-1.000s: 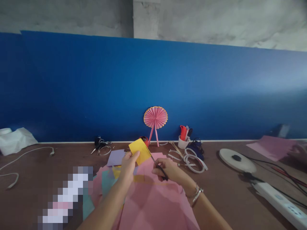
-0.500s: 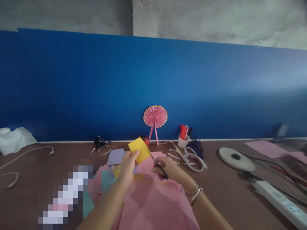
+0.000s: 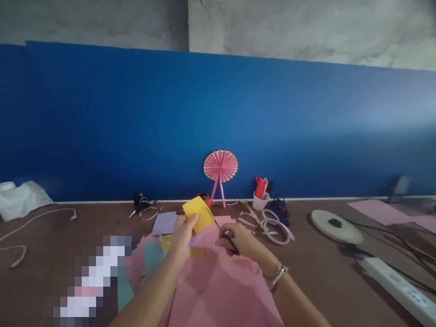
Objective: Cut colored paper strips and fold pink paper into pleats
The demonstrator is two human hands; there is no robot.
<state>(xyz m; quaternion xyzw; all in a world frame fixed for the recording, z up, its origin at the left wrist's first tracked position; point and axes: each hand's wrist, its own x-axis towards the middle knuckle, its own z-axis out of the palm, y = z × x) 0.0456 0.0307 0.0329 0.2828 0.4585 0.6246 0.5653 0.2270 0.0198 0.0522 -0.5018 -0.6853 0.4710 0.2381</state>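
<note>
My left hand (image 3: 183, 231) pinches a small yellow sheet of paper (image 3: 201, 213) by its lower left part, thumb on top. In my right hand (image 3: 235, 238) is a pair of scissors (image 3: 230, 244) with dark handles, fingers wrapped round them. The blades lie along the right edge of the yellow paper; whether they are parted I cannot tell. Beneath both hands spreads a pile of pink paper (image 3: 221, 286), with teal paper (image 3: 154, 258) showing at its left. A purple sheet (image 3: 165, 223) lies just beyond my left hand.
A pleated pink paper fan (image 3: 220, 166) leans against the blue partition (image 3: 136, 122). A white cup of pens (image 3: 259, 200) and coiled white tubing (image 3: 272, 229) are behind my right hand. Keys (image 3: 139, 203) lie at the back left. On the right are a round pale disc (image 3: 322, 225) and a power strip (image 3: 395, 284).
</note>
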